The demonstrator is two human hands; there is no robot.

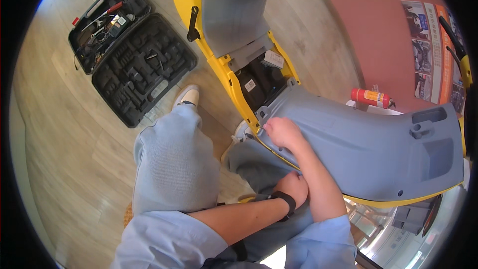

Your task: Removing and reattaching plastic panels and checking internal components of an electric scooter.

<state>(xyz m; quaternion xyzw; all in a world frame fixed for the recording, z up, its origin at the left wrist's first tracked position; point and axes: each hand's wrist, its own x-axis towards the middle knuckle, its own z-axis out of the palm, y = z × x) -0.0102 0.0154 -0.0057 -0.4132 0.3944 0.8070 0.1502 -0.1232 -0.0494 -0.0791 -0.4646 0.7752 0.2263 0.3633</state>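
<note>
A large grey plastic panel [343, 139] with a yellow lower edge belongs to a yellow and grey scooter. At the panel's left corner is my right hand [283, 132], its fingers curled together near a mounting tab; whatever they pinch is hidden. Lower down, my left hand [293, 188], with a black band on the wrist, rests by the panel's near edge beside my right forearm. Its fingers are out of sight. Just beyond the panel's corner, an open compartment [264, 94] holds dark parts with white labels, between yellow side frames [233, 87].
An opened black tool case [144, 65] with assorted tools lies on the wood-look floor at left. A black lever [193, 24] sticks out from the scooter body. On the right are a red fire extinguisher [369, 97] and a poster [432, 50]. My legs straddle the near side.
</note>
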